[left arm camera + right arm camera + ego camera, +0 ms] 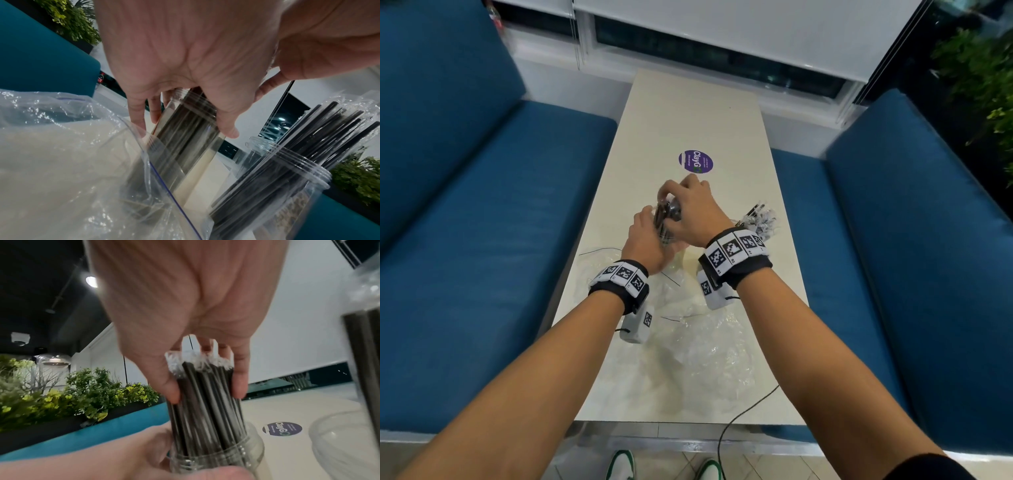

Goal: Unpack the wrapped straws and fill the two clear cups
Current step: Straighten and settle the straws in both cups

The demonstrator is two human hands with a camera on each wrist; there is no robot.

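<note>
Right hand [197,331] grips straw bundle [203,402] from above, ends inside cup [216,457]; left hand [115,456] curled round cup, just left of filled cup [287,186]. Risk: narrow cup tips if pushed off-centre.

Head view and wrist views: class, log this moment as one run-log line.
left hand: holds clear cup | right hand: grips straw bundle, lowering into cup | second cup: holds straws | empty bag: on table
</note>
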